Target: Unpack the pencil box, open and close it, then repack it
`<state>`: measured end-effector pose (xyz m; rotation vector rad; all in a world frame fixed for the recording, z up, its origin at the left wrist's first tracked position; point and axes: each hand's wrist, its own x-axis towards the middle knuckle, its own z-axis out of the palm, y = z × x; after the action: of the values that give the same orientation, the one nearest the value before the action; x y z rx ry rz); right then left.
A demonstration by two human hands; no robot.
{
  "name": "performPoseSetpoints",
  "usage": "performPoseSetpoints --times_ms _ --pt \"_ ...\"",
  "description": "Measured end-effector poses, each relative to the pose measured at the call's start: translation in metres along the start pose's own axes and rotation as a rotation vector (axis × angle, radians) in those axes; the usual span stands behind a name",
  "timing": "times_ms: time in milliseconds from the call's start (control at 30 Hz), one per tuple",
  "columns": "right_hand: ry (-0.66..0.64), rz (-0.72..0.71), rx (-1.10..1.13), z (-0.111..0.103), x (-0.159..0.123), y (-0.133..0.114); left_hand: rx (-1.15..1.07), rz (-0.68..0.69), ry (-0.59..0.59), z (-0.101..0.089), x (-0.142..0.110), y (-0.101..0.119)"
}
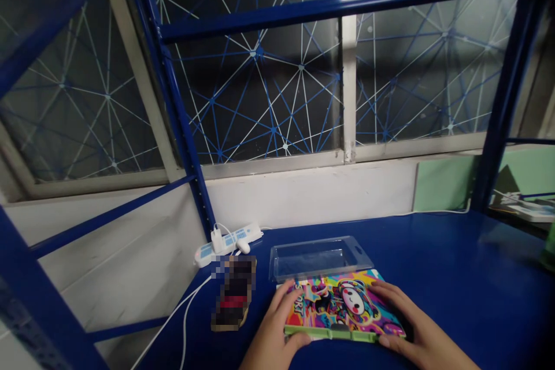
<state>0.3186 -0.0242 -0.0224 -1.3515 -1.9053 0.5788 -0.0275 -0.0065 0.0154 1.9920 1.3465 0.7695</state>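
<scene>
A flat case (333,304) with a bright cartoon print and a light green plastic front edge lies on the blue table before me. My left hand (277,324) grips its left end, fingers on the printed top and thumb at the green edge. At the right end my right hand (405,321) holds it likewise, thumb near the green corner. Just behind the case, close to its far edge, is a clear plastic blister shell (310,260). The underside of the case is hidden.
A phone-like dark object (236,292), partly pixelated, lies to the left. Behind it a white power strip (228,244) has a charger plugged in, and white cables (184,318) run off the table's left edge. Blue metal posts (173,92) and a crossbar (347,4) frame the table before windows.
</scene>
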Motion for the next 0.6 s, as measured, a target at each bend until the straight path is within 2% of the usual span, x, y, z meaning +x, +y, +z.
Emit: performPoseSetpoints --times_ms 267,400,600 --pt "-0.018 0.014 -0.016 -0.005 -0.001 -0.002 0.020 -0.004 0.029 -0.002 -0.008 0.017" --pt "0.003 0.037 -0.051 -0.005 -0.001 -0.005 0.023 -0.005 -0.002 -0.004 -0.007 0.015" --pt "0.019 0.011 -0.083 -0.003 -0.001 -0.008 0.009 -0.012 0.019 -0.005 -0.005 0.011"
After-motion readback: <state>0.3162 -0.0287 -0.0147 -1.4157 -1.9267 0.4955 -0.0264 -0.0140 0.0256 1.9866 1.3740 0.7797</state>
